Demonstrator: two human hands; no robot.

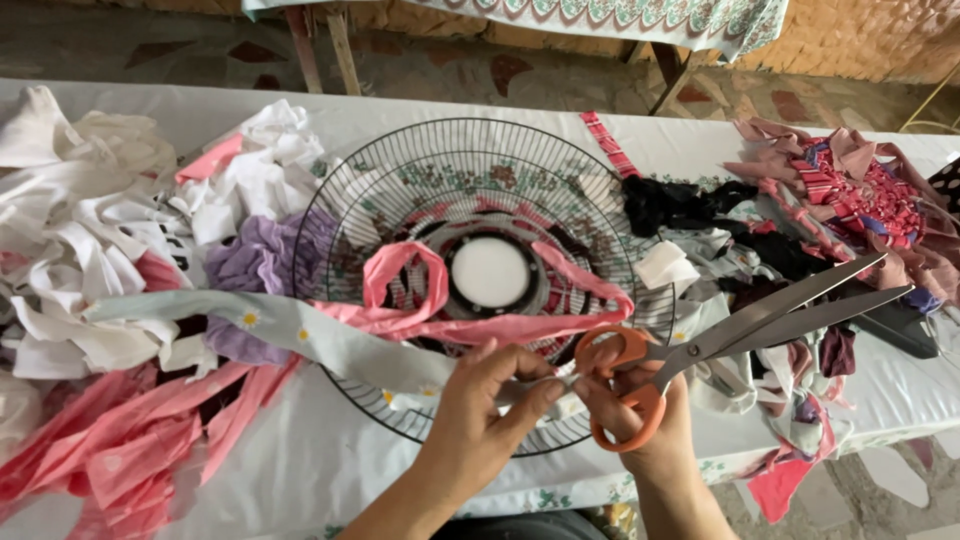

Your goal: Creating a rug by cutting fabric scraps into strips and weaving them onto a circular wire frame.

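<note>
My left hand (480, 410) pinches the end of a pale strip of daisy-print cloth (290, 328) at the near rim of a black wire fan guard (345, 195). My right hand (640, 425) has its fingers through the handles of orange-handled scissors (720, 340), whose blades point right and are slightly apart, and it also touches the strip end. A pink cloth strip (470, 325) is woven through the guard's spokes around its white centre disc (489, 271).
Heaps of white, lilac and pink cloth scraps (120, 300) lie on the left of the white-covered table (300, 460). Dark, striped and mauve scraps (830, 200) pile up on the right. Table legs and a stone floor show beyond.
</note>
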